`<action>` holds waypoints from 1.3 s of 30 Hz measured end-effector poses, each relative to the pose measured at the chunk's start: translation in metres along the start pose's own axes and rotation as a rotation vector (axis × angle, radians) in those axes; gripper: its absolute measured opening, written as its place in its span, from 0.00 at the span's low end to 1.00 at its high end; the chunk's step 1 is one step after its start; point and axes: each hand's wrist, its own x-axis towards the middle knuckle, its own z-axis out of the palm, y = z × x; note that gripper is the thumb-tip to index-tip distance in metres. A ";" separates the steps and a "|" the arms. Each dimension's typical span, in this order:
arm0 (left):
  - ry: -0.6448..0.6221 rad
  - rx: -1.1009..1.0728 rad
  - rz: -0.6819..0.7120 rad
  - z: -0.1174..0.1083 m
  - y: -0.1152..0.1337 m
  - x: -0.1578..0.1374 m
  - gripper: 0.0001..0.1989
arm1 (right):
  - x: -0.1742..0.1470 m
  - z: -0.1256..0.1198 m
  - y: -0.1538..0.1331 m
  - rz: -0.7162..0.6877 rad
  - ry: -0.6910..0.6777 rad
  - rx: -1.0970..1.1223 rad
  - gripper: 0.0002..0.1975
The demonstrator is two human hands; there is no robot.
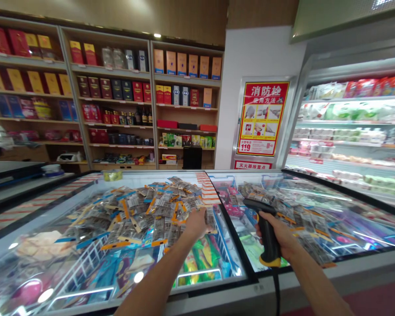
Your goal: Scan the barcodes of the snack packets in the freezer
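My right hand (281, 235) is wrapped round the handle of a black barcode scanner (269, 237) with a yellow base end, its head pointing left and a cable hanging down. My left hand (196, 223) reaches over the freezer's glass top at the right side of a heap of small clear packets (141, 208) with orange and blue edges. A dark packet (210, 216) shows between its fingers and thumb; the fingertips are partly hidden. More such packets (311, 217) lie on the right-hand glass, beyond and beside the scanner.
Under the freezer glass are a white wire basket (85, 259) and green and yellow packs (200, 259). A black frame bar (232, 237) divides the glass. Behind stand shelves (118, 70) of boxes, a red poster (262, 118) and a lit fridge (352, 123).
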 end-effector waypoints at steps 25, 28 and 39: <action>0.205 -0.551 0.315 -0.020 0.008 0.041 0.37 | -0.017 0.012 0.003 0.071 -0.248 -0.021 0.12; 0.190 -0.532 0.300 -0.021 0.010 0.043 0.37 | -0.015 0.010 0.000 0.070 -0.216 -0.016 0.12; 0.159 -0.603 0.218 0.024 0.055 0.064 0.38 | 0.004 -0.059 -0.028 -0.054 0.138 0.039 0.10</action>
